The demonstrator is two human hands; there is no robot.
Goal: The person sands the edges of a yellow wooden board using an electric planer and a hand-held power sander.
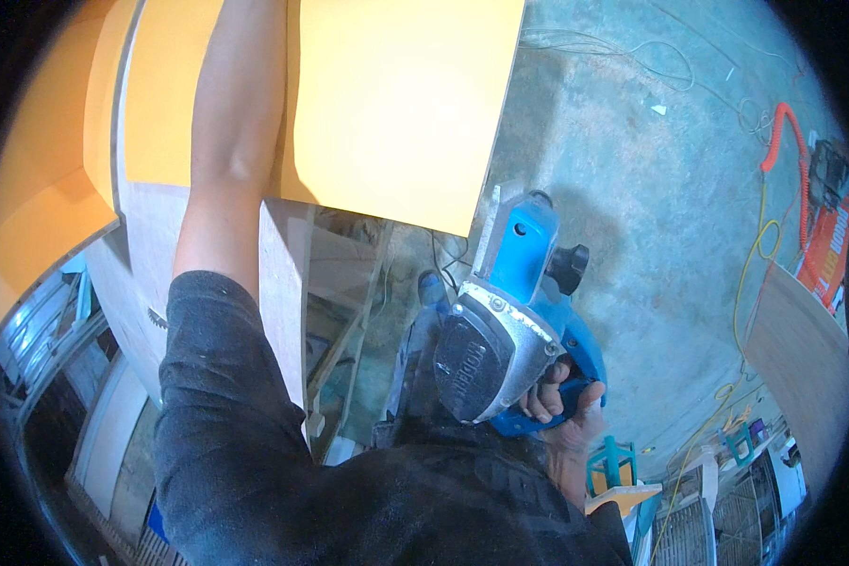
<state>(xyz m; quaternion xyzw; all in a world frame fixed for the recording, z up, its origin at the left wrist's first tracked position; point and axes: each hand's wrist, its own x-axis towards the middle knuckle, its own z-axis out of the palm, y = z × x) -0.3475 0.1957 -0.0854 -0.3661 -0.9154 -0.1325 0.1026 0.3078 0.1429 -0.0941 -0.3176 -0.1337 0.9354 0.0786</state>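
My right hand (564,415) in closed grip on rear handle of blue electric planer (509,321), lower centre of frame, planer held off the orange panel (396,104) at upper centre, my left forearm (231,141) extending up past frame top, its grip state not determinable, concrete floor (651,189) at right.

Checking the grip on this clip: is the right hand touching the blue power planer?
Touching. The head view shows the right hand wrapped around the rear handle of the blue power planer, fingers curled over the grip with no gap.
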